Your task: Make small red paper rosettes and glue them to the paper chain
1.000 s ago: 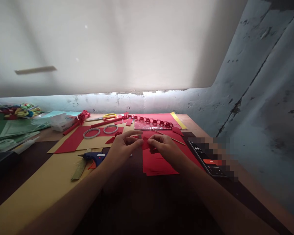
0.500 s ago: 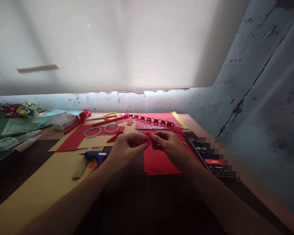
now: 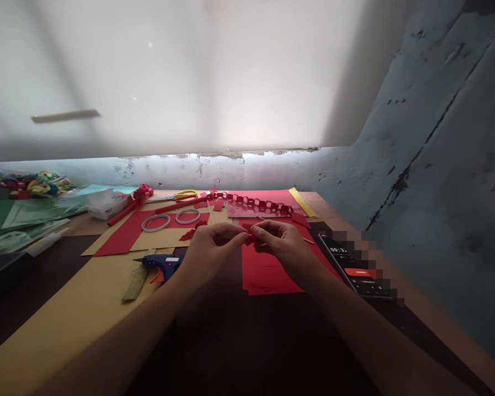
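Observation:
My left hand (image 3: 214,248) and my right hand (image 3: 281,245) meet over the table's middle, fingers pinched together on a small piece of red paper (image 3: 249,238) held between them. Most of that piece is hidden by the fingers. Under the hands lies a stack of red paper sheets (image 3: 268,272). Beyond them a red paper chain (image 3: 258,202) stretches across another red sheet, and a thin wooden stick (image 3: 307,240) pokes out past my right hand.
A blue glue gun (image 3: 163,263) lies left of my left hand on tan paper (image 3: 78,308). Two grey rings (image 3: 171,219), yellow-handled scissors (image 3: 181,194) and rolled red paper (image 3: 130,208) sit farther back. A phone (image 3: 352,265) lies right. Green sheets (image 3: 20,217) and coloured scraps fill the far left.
Both hands rose slightly off the red sheets and drew closer together, working the small red piece between the fingertips. Nothing else on the table moved.

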`<state>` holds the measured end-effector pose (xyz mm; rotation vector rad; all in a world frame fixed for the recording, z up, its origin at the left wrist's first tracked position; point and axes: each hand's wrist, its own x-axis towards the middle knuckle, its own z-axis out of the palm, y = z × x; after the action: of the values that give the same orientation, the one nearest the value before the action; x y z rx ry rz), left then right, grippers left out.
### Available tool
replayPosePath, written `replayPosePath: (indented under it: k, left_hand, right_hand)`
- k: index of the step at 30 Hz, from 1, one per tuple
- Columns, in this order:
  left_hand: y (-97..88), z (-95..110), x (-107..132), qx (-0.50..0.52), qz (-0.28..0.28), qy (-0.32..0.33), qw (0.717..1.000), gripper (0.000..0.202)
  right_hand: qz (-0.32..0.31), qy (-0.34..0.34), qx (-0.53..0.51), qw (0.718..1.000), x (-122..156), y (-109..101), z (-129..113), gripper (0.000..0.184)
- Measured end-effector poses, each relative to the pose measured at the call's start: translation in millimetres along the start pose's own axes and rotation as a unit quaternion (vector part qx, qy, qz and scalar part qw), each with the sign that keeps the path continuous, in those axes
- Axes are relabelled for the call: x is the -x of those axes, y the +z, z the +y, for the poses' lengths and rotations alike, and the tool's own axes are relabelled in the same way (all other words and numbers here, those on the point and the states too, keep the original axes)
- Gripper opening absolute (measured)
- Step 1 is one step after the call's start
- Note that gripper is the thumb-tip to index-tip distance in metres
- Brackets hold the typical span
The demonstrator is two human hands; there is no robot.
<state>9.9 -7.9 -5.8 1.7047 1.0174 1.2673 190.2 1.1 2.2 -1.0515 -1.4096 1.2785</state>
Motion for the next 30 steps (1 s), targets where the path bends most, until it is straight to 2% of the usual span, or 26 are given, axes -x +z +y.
replayPosePath:
  k: [6, 13, 18, 23, 30]
  left_hand:
    - [1.8, 2.2, 2.4, -0.111, 0.018, 0.061, 0.992, 0.017]
    - [2.9, 3.9, 4.3, -0.111, 0.008, 0.068, 0.991, 0.018]
    - [3.7, 2.8, 4.9, -0.090, 0.007, 0.070, 0.993, 0.013]
    - [2.5, 2.3, 3.8, -0.051, -0.010, 0.029, 0.998, 0.015]
    - [0.8, 0.7, 2.0, -0.070, 0.022, 0.032, 0.997, 0.018]
  right_hand:
    - [0.007, 0.020, -0.045, 0.999, -1.7, -0.9, 2.4, 0.028]
    - [0.014, 0.053, -0.141, 0.989, -1.8, -0.7, 3.3, 0.030]
    - [0.006, 0.036, -0.121, 0.992, -1.7, -1.1, 3.1, 0.029]
    - [0.014, 0.016, -0.066, 0.998, 0.9, 0.9, 0.4, 0.030]
    - [0.003, 0.020, -0.064, 0.998, 1.1, 1.7, -0.6, 0.027]
